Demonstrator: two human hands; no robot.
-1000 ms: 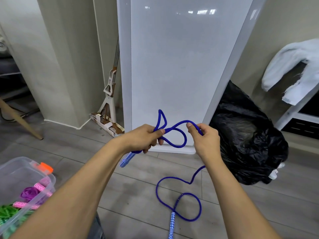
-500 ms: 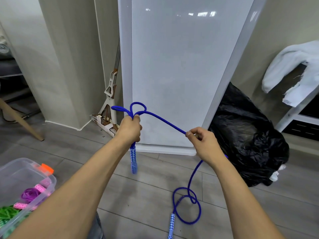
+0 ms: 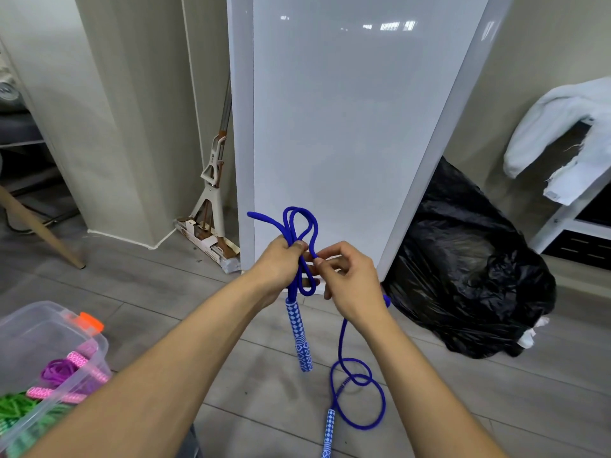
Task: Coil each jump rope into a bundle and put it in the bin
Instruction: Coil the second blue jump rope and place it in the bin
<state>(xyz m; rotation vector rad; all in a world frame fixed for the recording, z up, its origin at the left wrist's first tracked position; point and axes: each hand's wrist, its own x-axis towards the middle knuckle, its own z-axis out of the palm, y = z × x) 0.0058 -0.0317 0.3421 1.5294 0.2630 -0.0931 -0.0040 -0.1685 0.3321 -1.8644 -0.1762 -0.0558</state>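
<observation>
A blue jump rope [image 3: 341,338] runs from my hands down to the floor. My left hand [image 3: 281,269] grips several gathered loops of it, which stick up above the fist. One blue-and-white handle [image 3: 299,335] hangs straight down below that hand. My right hand [image 3: 347,279] pinches the rope close beside the left hand. The rest of the rope lies in loose loops on the floor with the second handle [image 3: 328,434] at the bottom edge. A clear plastic bin [image 3: 36,328] at the lower left holds a purple rope [image 3: 59,371] and a green rope [image 3: 13,408].
A tall white panel [image 3: 347,127] leans against the wall straight ahead. A full black rubbish bag [image 3: 469,266] sits to its right, a mop [image 3: 211,206] to its left. A white cloth [image 3: 562,127] hangs over a rack at the far right. A wooden chair leg [image 3: 39,233] stands at the left.
My right hand has moved left to meet the left hand, bringing another length of rope into the bundle. More loops stand above the left fist and less rope lies on the floor.
</observation>
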